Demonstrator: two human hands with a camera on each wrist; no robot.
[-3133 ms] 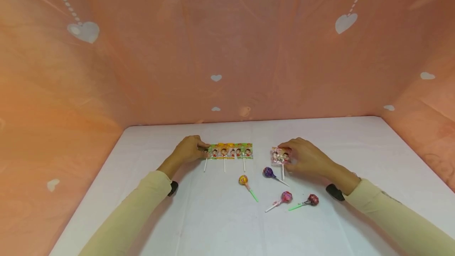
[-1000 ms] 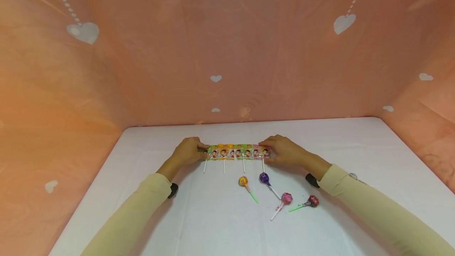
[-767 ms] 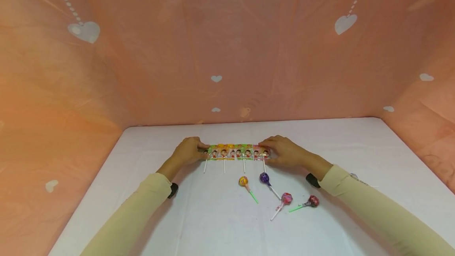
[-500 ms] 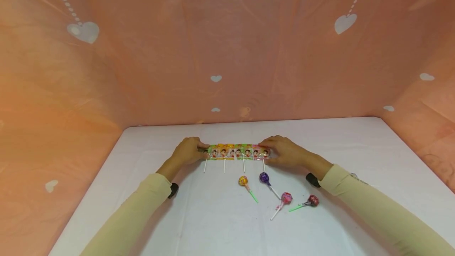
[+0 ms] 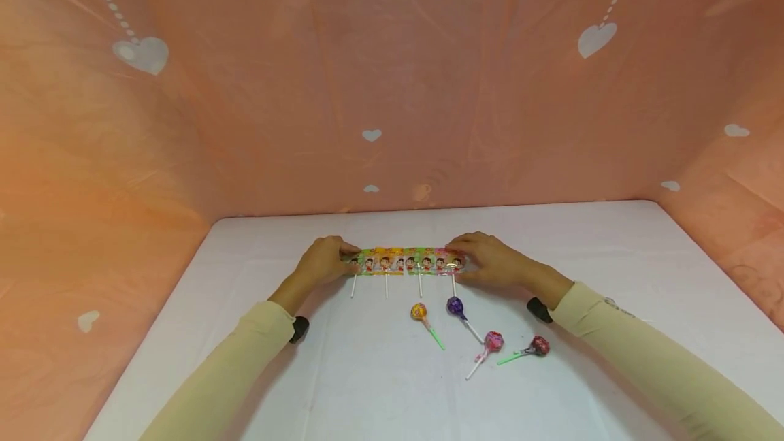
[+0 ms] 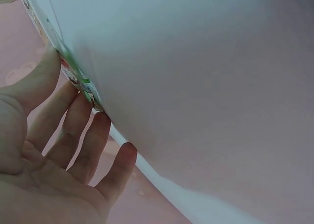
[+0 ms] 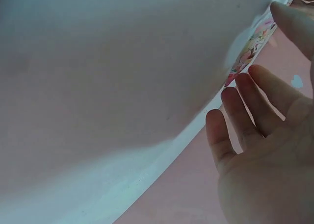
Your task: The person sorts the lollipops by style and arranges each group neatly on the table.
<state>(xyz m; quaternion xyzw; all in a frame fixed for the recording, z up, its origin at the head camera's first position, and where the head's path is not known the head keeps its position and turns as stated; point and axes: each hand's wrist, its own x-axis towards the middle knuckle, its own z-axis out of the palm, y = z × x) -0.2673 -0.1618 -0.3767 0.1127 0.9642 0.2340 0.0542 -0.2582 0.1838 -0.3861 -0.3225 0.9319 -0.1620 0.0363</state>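
In the head view, several flat-wrapped lollipops lie side by side in a row, sticks toward me. At the left end my left hand (image 5: 321, 260) holds a green-wrapped lollipop (image 5: 368, 262) by its side, thumb and fingertips at the wrapper. Beside it come an orange-wrapped lollipop (image 5: 388, 262) and another green-wrapped lollipop (image 5: 419, 263). My right hand (image 5: 490, 260) holds the pink-wrapped lollipop (image 5: 442, 264) at the right end between thumb and fingers. In the right wrist view, its pink wrapper (image 7: 250, 50) shows between thumb and fingers. Each hand covers part of its wrapper.
Nearer me lie round lollipops: yellow (image 5: 419, 312), purple (image 5: 455, 307), pink (image 5: 493, 341) and dark red (image 5: 540, 346). The purple head meets the pink-wrapped lollipop's stick. A white cloth (image 5: 367, 386) covers the table; an orange curtain (image 5: 392, 87) stands behind.
Over the three seconds, my right hand brought the pink-wrapped lollipop leftward to the row's end. The purple and pink round lollipops turned. In the last second both hands stay nearly still.
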